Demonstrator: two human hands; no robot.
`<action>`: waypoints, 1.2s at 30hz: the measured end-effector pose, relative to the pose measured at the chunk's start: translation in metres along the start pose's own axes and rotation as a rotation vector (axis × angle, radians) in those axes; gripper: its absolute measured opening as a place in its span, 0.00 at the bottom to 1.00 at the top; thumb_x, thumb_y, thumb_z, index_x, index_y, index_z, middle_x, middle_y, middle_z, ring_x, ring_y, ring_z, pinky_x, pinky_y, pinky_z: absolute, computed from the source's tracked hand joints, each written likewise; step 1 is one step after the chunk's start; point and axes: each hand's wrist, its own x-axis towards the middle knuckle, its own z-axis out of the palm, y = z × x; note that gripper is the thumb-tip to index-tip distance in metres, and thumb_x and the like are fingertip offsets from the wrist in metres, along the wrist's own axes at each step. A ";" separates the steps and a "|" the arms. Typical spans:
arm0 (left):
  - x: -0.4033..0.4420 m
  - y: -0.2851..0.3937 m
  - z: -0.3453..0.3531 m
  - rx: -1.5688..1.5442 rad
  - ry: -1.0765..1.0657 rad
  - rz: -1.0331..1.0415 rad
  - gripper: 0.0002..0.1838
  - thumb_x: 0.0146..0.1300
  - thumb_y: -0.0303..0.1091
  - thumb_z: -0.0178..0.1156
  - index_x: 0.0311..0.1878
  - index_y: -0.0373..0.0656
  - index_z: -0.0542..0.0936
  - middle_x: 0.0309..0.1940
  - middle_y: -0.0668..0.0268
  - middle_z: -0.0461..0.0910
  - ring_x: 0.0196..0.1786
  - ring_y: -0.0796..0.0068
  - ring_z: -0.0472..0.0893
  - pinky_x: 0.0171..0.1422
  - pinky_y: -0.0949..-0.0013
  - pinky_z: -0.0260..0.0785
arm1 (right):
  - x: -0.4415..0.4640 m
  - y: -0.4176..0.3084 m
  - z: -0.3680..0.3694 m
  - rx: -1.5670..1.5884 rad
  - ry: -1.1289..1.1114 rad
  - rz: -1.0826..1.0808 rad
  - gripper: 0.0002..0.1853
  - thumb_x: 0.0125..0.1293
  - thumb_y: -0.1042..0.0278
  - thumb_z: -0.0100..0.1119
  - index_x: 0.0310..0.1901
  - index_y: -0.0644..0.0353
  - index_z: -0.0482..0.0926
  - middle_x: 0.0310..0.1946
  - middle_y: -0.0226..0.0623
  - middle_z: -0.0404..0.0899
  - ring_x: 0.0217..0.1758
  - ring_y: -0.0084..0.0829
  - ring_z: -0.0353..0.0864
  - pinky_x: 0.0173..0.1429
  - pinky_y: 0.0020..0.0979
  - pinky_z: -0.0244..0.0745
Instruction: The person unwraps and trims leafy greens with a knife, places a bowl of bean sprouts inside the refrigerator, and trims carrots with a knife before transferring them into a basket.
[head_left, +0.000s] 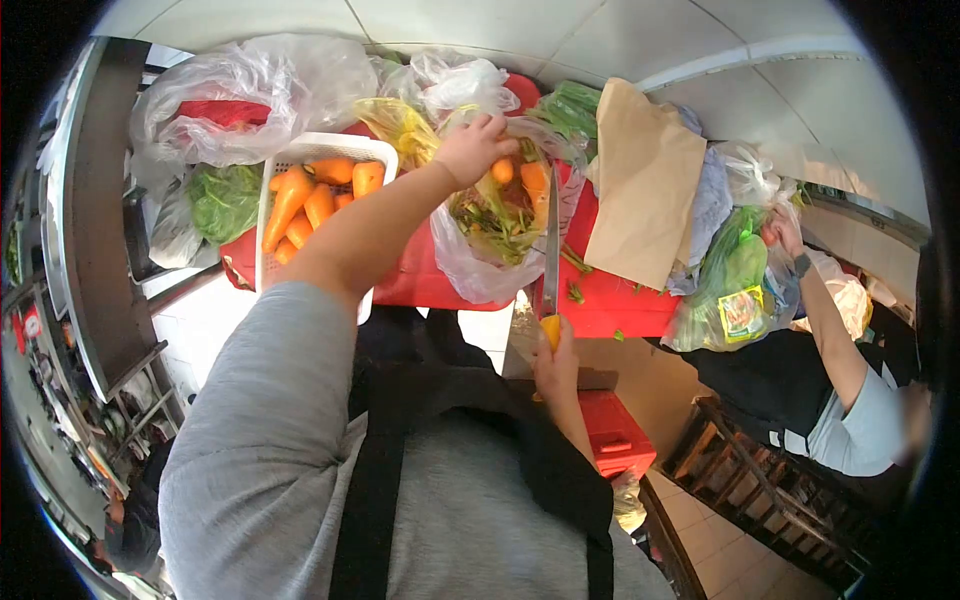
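My right hand [556,365] is closed around the yellow handle of a long knife [552,250], whose blade points away from me. The blade's far part lies over the right side of a clear plastic bag [472,284]. Inside the bag are cut green stems [490,225] and orange carrot pieces [535,190]. My left hand [474,152] reaches over the bag's far side with its fingers curled. Directly beneath its fingers an orange carrot [502,171] shows its end; the hand appears closed on it, though the palm side is hidden.
A white basket of carrots [290,205] stands left on the red table [615,310]. Leafy greens [222,200] lie beyond it. Brown paper [645,185] lies right of the bag. At far right a co-worker's hand [786,232] touches bagged vegetables [735,265]. Below is a red container [612,435].
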 end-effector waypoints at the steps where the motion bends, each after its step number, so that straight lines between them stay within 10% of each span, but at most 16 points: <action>1: -0.001 -0.005 -0.007 -0.082 0.034 0.032 0.20 0.56 0.34 0.56 0.53 0.61 0.75 0.53 0.65 0.67 0.59 0.61 0.69 0.51 0.60 0.72 | 0.001 0.002 0.000 0.015 0.000 -0.018 0.24 0.69 0.60 0.49 0.62 0.64 0.62 0.48 0.61 0.75 0.51 0.57 0.76 0.52 0.46 0.71; 9: -0.061 -0.013 0.000 -0.200 -0.357 0.515 0.21 0.54 0.29 0.55 0.54 0.53 0.73 0.53 0.60 0.68 0.58 0.58 0.72 0.51 0.58 0.74 | 0.005 0.016 0.002 -0.070 0.118 -0.163 0.21 0.70 0.63 0.50 0.63 0.55 0.63 0.24 0.32 0.73 0.21 0.21 0.72 0.25 0.27 0.68; 12: -0.072 -0.013 0.005 -0.378 -0.352 0.139 0.22 0.55 0.31 0.58 0.55 0.48 0.70 0.53 0.57 0.70 0.59 0.56 0.73 0.55 0.57 0.74 | -0.003 -0.010 -0.006 -0.034 0.034 -0.020 0.24 0.69 0.61 0.49 0.64 0.59 0.62 0.45 0.58 0.78 0.47 0.56 0.79 0.50 0.46 0.72; 15: -0.075 0.029 -0.001 -0.415 -0.280 -0.501 0.26 0.50 0.34 0.65 0.52 0.40 0.68 0.52 0.51 0.68 0.54 0.52 0.74 0.55 0.58 0.73 | -0.002 -0.002 0.001 -0.046 0.061 -0.107 0.24 0.69 0.62 0.49 0.63 0.60 0.63 0.43 0.56 0.78 0.45 0.53 0.79 0.47 0.45 0.72; 19: -0.088 0.046 0.032 -0.445 -0.140 -0.818 0.32 0.44 0.35 0.72 0.52 0.39 0.68 0.56 0.51 0.67 0.59 0.48 0.70 0.61 0.55 0.69 | -0.008 -0.016 0.001 -0.121 0.085 -0.208 0.23 0.69 0.64 0.51 0.63 0.59 0.63 0.38 0.50 0.77 0.38 0.44 0.79 0.42 0.39 0.73; 36: -0.131 0.028 -0.039 -0.663 -0.071 -0.474 0.27 0.54 0.37 0.63 0.55 0.42 0.66 0.46 0.49 0.76 0.48 0.46 0.77 0.50 0.51 0.71 | -0.002 -0.051 0.011 -0.263 -0.125 -0.363 0.25 0.68 0.62 0.51 0.64 0.59 0.62 0.52 0.59 0.75 0.52 0.59 0.75 0.53 0.50 0.71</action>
